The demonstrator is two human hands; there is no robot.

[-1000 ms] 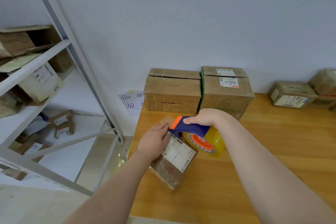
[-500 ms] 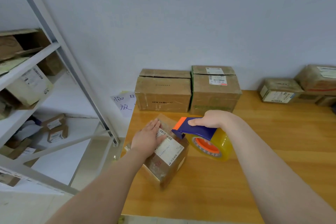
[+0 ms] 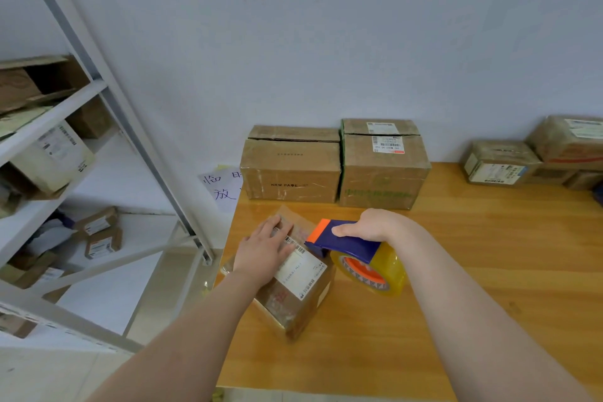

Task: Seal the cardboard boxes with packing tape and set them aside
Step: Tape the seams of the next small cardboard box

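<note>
Box, small, brown, taped, with white label, lying askew near left edge of table. Left hand flat on top of box, fingers spread and released, pressing down, grasping nothing. Right hand at 3 o'clock from left hand, fingers clenched around blue handle of tape gun. Orange front end of gun touching box top beside label; yellow tape roll hanging just right of box. Two big boxes at 12 o'clock, side by side against wall. More parcels at 2 o'clock. Shelf with parcels at 9 o'clock.
</note>
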